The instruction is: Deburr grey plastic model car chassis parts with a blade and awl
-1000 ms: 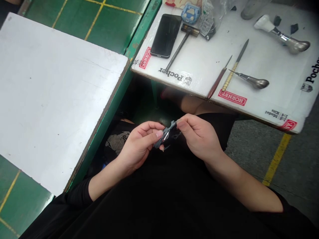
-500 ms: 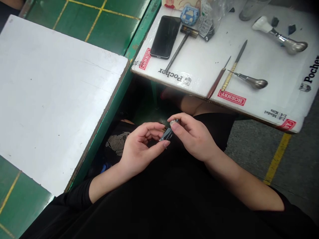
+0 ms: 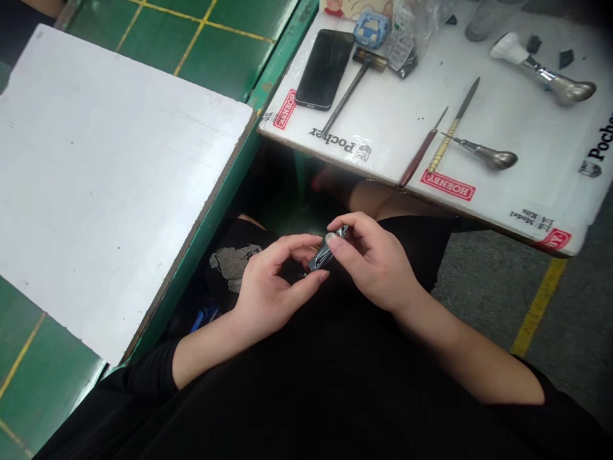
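Over my lap, both hands hold a small, glossy dark grey part (image 3: 322, 257), long and narrow with pale highlights, its exact kind unclear. My left hand (image 3: 272, 278) grips its lower left end between thumb and fingers. At the upper right end, my right hand (image 3: 371, 259) pinches it with thumb and index finger. Fingers cover parts of both ends. Nearest on the table beyond lie a red-handled pointed tool (image 3: 424, 150), a file with a wrapped yellowish handle (image 3: 453, 128) and a graver-like tool with a bulbous metal handle (image 3: 483, 153).
On the white worktop (image 3: 383, 121) lie a phone (image 3: 325, 69), a small T-shaped hammer (image 3: 357, 83), a blue patterned case (image 3: 372, 29), a clear plastic bag (image 3: 416, 32) and a white-and-metal handled tool (image 3: 541, 67). A white board (image 3: 119, 172) covers the green table at left.
The grey part has turned slightly between my fingers, showing more of its shiny surface. Both hands keep their grip. The whole view has shifted slightly.
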`<state>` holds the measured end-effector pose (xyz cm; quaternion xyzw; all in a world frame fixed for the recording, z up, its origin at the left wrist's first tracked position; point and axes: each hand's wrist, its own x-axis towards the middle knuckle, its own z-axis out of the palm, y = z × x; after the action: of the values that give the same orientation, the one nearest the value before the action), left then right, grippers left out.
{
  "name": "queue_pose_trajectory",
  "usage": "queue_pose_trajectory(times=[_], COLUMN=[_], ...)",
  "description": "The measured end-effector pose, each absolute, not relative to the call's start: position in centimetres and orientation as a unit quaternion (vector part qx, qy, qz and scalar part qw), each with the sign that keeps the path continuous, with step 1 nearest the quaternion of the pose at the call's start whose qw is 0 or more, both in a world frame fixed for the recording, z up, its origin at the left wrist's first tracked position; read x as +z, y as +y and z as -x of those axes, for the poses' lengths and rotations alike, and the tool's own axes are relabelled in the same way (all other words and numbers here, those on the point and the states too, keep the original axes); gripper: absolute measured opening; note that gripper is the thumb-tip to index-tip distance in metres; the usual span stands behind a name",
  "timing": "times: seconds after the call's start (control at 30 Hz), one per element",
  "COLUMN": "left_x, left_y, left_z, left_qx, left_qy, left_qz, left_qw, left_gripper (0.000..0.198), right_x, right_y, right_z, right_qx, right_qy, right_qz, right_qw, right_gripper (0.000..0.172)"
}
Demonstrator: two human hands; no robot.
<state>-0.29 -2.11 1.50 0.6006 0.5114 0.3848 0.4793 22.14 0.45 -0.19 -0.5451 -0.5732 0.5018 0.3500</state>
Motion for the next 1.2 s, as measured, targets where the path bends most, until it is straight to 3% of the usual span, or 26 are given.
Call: queue_pose_trajectory(times=[0.17,0.43,0.7,0.9,1.07,1.2], left_x=[1.8,1.8,2.9,3.4,3.8,4.4], left_y=[-3.7,-6.2,-7.2,-7.5,-7.7,-7.0], left_z=[0.0,-0.6,-0.8,-1.4,-2.0,-2.8], left_qx=[0.401,0.426,0.424,0.386,0.393,0.36], left_qy=[0.501,0.504,0.475,0.421,0.413,0.384], left_qz=[-0.627,-0.589,-0.645,-0.462,-0.475,-0.474], left_qw=[0.442,0.467,0.423,0.679,0.67,0.706], left_gripper=[0.046,0.046,0.044,0.049,0.062,0.058], right_x=[0.0,0.8,1.8,2.5,2.7,2.3], right_y=[-0.6,-2.8,-5.5,-7.5,-9.0,-10.2], right_z=[-22.0,-22.7,-23.6,-24.7,-25.6,-26.5], right_qx=[0.49,0.475,0.392,0.344,0.342,0.379], right_qy=[-0.594,-0.608,-0.633,-0.663,-0.665,-0.627], right_qz=[0.533,0.529,0.522,0.494,0.474,0.464], right_qw=[0.35,0.353,0.415,0.444,0.466,0.498], right_gripper=[0.029,0.03,0.029,0.038,0.046,0.048])
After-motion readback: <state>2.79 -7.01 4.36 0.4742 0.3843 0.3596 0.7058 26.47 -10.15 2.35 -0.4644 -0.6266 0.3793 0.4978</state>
